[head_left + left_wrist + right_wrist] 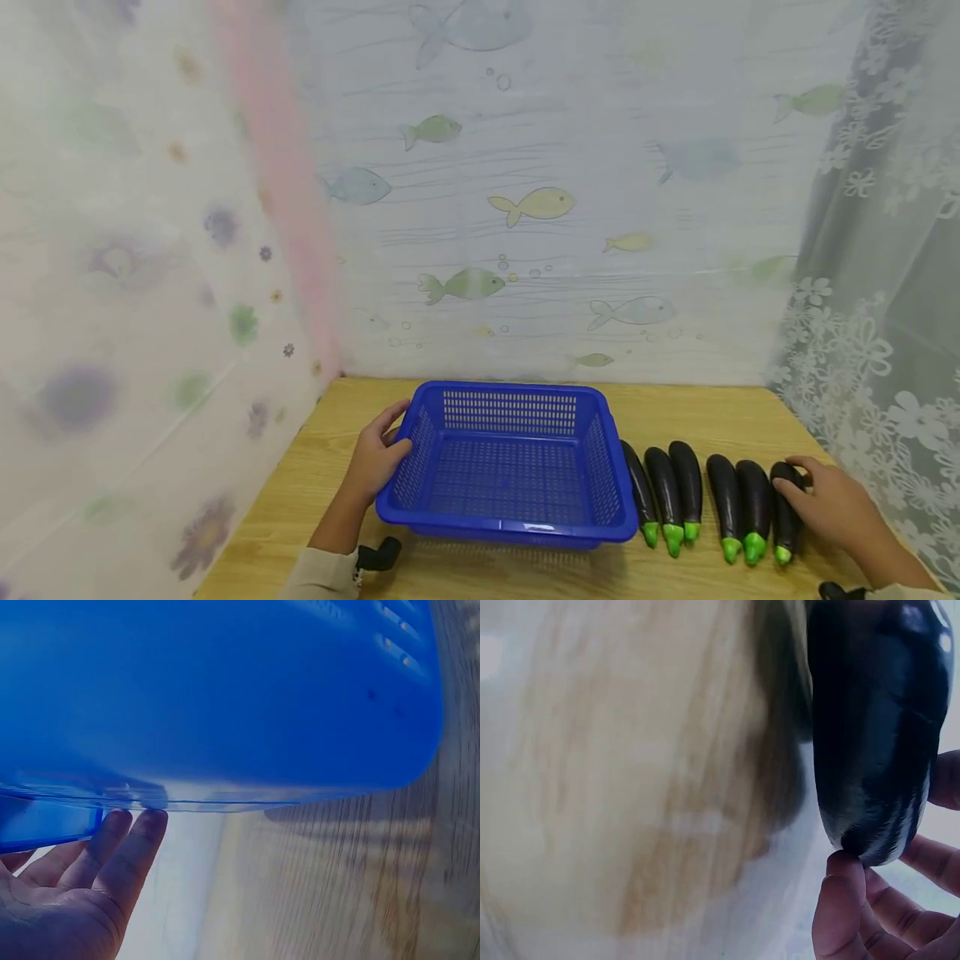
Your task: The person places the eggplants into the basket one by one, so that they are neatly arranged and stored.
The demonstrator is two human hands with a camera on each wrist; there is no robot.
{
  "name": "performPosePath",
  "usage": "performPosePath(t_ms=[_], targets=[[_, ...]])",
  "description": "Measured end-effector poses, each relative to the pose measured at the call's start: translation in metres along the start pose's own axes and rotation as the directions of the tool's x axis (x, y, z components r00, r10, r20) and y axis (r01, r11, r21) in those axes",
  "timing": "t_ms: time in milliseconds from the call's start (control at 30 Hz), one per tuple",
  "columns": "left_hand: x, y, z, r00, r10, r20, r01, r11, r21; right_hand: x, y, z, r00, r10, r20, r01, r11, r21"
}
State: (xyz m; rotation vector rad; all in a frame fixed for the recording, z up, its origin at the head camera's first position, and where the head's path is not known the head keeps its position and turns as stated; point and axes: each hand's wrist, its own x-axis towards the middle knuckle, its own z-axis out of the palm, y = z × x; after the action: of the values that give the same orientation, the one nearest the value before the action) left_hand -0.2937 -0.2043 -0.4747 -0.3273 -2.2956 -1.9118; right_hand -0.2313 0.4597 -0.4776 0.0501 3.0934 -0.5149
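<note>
Nearest, 2 pale sleeves (pixel 322 575) are showing at the lower edge, and the hands are working well apart. The right hand (pixel 836 504) is gripping the end eggplant (pixel 784 521) near its rounded end, thumb and fingers closing around it. That eggplant is apparently resting on the table (pixel 720 417), at the far right of a row. The 5 other eggplants (pixel 753 504) are lying to its left, the row making 2 groups of 3, green ends pointing toward the person. The left hand (pixel 378 458) is holding the left side of the blue basket (pixel 517 527) by its rim, just beside the row. Judging from this, the step in hand is picking up or setting down the end eggplant; I cannot tell which. The next move is probably calling for a steady basket and a hand moving off without nudging the neighbouring eggplant. Beyond, a fish-print sheet (pixel 540 125) is hanging behind the table.
</note>
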Motion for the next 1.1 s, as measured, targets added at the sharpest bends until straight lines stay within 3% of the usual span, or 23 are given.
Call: performPosePath(t_ms=[233, 500, 1100], targets=[[0.000, -0.002, 0.002, 1.000, -0.017, -0.019, 0.016, 1.000, -0.021, -0.003, -0.005, -0.007, 0.998, -0.016, -0.067, 0.016, 1.000, -0.008], [0.001, -0.004, 0.006, 0.996, -0.069, -0.057, 0.070, 0.997, 0.013, -0.005, -0.020, -0.017, 0.992, -0.047, -0.120, 0.049, 0.999, 0.012], [-0.001, -0.002, 0.010, 0.997, -0.058, -0.058, 0.060, 0.998, 0.024, -0.001, -0.074, -0.029, 0.966, -0.143, -0.218, 0.159, 0.985, 0.060]])
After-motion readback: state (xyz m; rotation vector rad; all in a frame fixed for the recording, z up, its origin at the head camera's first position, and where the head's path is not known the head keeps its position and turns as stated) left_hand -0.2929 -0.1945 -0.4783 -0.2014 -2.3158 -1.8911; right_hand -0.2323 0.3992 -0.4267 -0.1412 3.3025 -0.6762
